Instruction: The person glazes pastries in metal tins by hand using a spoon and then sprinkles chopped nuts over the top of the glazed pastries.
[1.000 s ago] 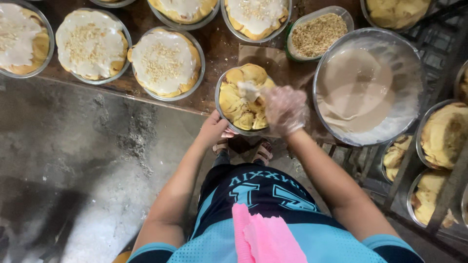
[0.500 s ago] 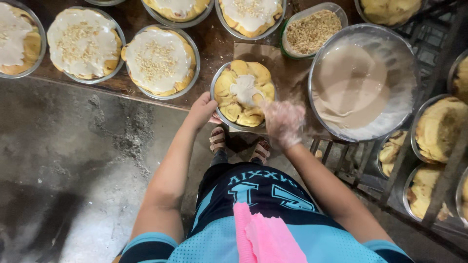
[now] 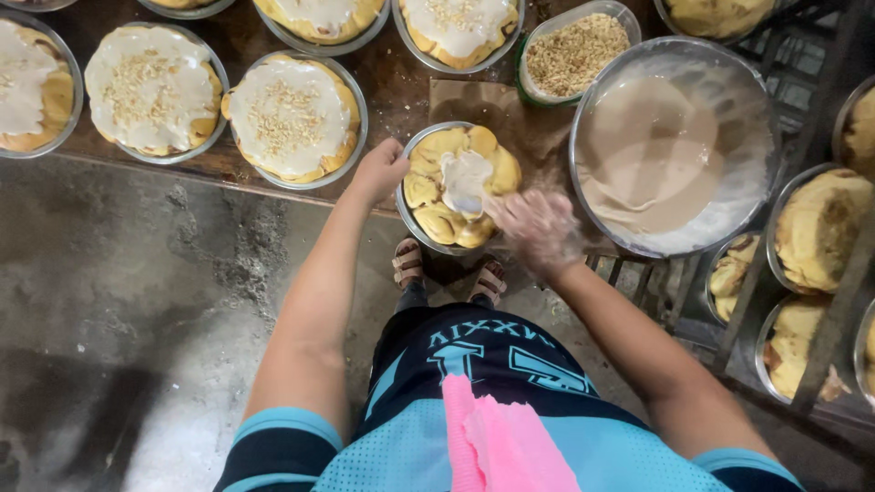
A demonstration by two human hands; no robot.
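Observation:
A round metal pan of golden rolls [image 3: 453, 187] sits at the near edge of the wooden table [image 3: 401, 91], with a dab of white icing on its middle. My left hand [image 3: 378, 170] grips the pan's left rim. My right hand [image 3: 538, 228], in a thin clear glove and blurred by motion, hovers at the pan's right edge, between it and a large metal bowl of beige icing [image 3: 670, 150].
Iced pans sprinkled with chopped nuts [image 3: 293, 118] [image 3: 150, 91] line the table to the left. A green-rimmed container of chopped nuts [image 3: 574, 50] stands behind. A metal rack with more pans of plain rolls [image 3: 816, 232] is on the right. Concrete floor lies below.
My gloved right hand has drawn back off the top of the rolls to the pan's right edge, leaving a dab of icing. My left hand stays on the rim.

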